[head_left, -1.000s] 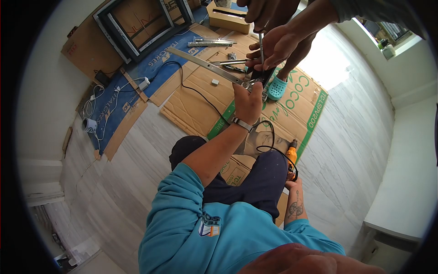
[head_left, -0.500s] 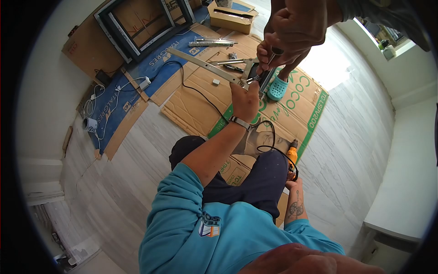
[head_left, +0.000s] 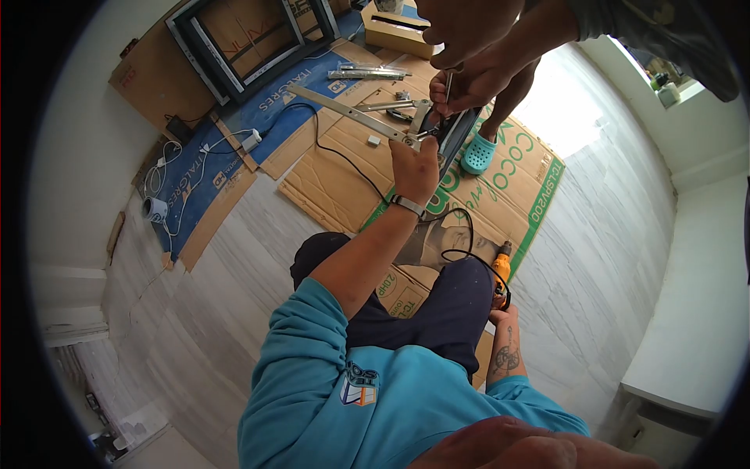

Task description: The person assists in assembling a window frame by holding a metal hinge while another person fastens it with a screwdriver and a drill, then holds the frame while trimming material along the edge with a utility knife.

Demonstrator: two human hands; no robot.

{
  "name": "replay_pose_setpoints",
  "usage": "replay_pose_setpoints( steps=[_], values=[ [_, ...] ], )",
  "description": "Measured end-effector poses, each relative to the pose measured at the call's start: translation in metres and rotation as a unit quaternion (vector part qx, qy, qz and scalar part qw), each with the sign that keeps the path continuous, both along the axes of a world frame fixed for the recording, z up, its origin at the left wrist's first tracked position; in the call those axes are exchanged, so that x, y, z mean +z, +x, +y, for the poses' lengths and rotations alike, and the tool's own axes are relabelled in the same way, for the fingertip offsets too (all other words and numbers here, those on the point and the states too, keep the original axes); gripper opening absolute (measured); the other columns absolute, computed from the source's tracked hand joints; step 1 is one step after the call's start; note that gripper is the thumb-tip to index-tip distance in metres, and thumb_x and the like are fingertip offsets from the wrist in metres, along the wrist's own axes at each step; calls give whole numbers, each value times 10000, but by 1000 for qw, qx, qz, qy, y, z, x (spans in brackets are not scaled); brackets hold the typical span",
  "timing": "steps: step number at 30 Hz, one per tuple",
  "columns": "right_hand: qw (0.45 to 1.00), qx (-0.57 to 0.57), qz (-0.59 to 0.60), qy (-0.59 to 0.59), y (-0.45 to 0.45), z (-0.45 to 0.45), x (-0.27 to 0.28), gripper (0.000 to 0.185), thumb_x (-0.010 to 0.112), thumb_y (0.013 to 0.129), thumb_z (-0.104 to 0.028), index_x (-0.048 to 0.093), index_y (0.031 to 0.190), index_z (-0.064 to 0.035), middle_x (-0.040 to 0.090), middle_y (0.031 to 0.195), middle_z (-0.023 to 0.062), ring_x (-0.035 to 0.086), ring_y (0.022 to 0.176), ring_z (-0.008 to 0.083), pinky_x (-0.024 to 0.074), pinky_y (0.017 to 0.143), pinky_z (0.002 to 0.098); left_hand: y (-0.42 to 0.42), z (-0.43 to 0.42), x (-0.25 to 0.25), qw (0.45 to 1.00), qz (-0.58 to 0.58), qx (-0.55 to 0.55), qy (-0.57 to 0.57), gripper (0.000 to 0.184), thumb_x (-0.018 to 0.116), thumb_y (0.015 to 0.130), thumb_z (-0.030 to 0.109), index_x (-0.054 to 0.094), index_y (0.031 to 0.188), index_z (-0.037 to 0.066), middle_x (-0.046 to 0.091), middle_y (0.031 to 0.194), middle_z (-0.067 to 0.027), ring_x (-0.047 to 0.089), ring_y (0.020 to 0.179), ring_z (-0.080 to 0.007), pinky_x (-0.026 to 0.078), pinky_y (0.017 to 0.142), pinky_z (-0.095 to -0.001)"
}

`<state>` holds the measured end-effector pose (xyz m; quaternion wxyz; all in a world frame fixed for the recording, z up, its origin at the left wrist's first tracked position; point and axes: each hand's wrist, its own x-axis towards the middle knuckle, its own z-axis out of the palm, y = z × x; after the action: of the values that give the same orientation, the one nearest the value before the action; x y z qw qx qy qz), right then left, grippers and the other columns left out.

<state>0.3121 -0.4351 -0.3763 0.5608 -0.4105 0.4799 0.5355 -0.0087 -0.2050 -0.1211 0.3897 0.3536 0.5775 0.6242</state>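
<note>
My left hand point(head_left: 415, 169), with a watch on the wrist, is closed on the end of a flat metal hinge arm point(head_left: 351, 114). The arm slants up to the left and joins a dark metal frame point(head_left: 457, 144). Right above my fingers, a co-worker's hands point(head_left: 476, 78) hold a screwdriver point(head_left: 448, 84) at the joint. Their fingers partly hide the screw point. Beside my right knee, my right hand point(head_left: 502, 314) grips an orange power drill point(head_left: 501, 270), whose chuck points away from me. The drill's handle is partly hidden by my leg.
Printed cardboard point(head_left: 336, 172) covers the floor under the work. A black cord point(head_left: 344, 162) loops across it. The co-worker's foot wears a teal clog point(head_left: 478, 155). Metal rails point(head_left: 367, 73), a dark window frame point(head_left: 258, 47) and a cardboard box point(head_left: 397, 35) lie farther off.
The co-worker's hands have shifted left, showing more of the screwdriver and the dark frame. My left hand has moved slightly left; my right hand and the drill stay in place.
</note>
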Motion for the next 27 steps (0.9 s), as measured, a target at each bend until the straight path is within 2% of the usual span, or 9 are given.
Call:
replay_pose_setpoints(
  steps=[6, 10, 12, 16, 18, 19, 21, 25, 27],
  values=[
    [1000, 17, 0, 17, 0, 1, 1, 158, 414, 898, -31, 535, 862, 64, 607, 669, 127, 629, 493, 177, 556, 447, 221, -5, -1, 6, 999, -14, -29, 3, 400, 607, 855, 245, 384, 893, -85, 488, 783, -174, 498, 733, -262, 433, 706, -396],
    [1000, 14, -3, 18, 1, 0, 2, 164, 397, 912, -23, 529, 889, 71, 610, 694, 138, 630, 493, 176, 561, 449, 223, -3, 3, -8, 999, 10, -48, -3, 409, 611, 858, 255, 382, 890, -83, 493, 807, -188, 504, 756, -267, 435, 724, -395],
    [1000, 10, 0, 26, 1, -1, 1, 161, 395, 926, -15, 525, 904, 77, 613, 724, 153, 633, 495, 178, 568, 451, 225, 2, 4, -16, 999, 50, -3, 2, 310, 628, 854, 191, 455, 884, -64, 565, 767, -75, 515, 639, -120, 439, 577, -278],
    [999, 8, 13, 30, 2, -1, -1, 156, 396, 926, -15, 520, 908, 76, 614, 685, 131, 628, 486, 169, 557, 441, 216, 9, -2, -10, 998, -2, -9, 64, 331, 640, 848, 207, 451, 879, -63, 559, 778, -83, 517, 666, -128, 442, 593, -287],
    [999, 10, 10, 30, 1, -1, 0, 152, 399, 926, -16, 519, 904, 75, 614, 671, 122, 627, 483, 165, 552, 437, 212, 9, -9, -2, 997, 78, -10, 18, 358, 655, 856, 238, 447, 876, -52, 548, 792, -87, 510, 695, -134, 443, 609, -292],
    [1000, 8, 13, 25, 2, -1, 0, 152, 406, 915, -24, 522, 882, 68, 612, 663, 119, 623, 482, 164, 551, 442, 215, 10, -12, 5, 997, 78, -10, 19, 358, 655, 856, 238, 447, 876, -52, 548, 792, -87, 510, 695, -134, 443, 609, -292],
    [1000, 5, 15, 21, 2, -1, 2, 153, 412, 904, -33, 525, 860, 60, 610, 655, 115, 620, 480, 163, 549, 447, 217, 12, -18, 16, 998, 33, -54, -10, 423, 643, 872, 277, 388, 867, -61, 495, 799, -167, 516, 757, -246, 438, 715, -389],
    [1000, 1, -1, 11, 1, -3, 3, 158, 421, 915, -46, 526, 853, 55, 607, 657, 117, 617, 475, 165, 546, 440, 219, 15, -12, 19, 996, 52, -66, -11, 399, 637, 877, 262, 387, 884, -49, 510, 769, -150, 530, 735, -234, 451, 687, -378],
    [1000, -5, -14, 9, 4, -4, 1, 161, 421, 918, -48, 527, 854, 56, 606, 659, 119, 617, 475, 166, 546, 438, 219, 20, -9, 17, 996, 23, -27, 83, 347, 649, 878, 246, 451, 877, -39, 547, 798, -86, 499, 703, -127, 438, 609, -297]
  ],
)
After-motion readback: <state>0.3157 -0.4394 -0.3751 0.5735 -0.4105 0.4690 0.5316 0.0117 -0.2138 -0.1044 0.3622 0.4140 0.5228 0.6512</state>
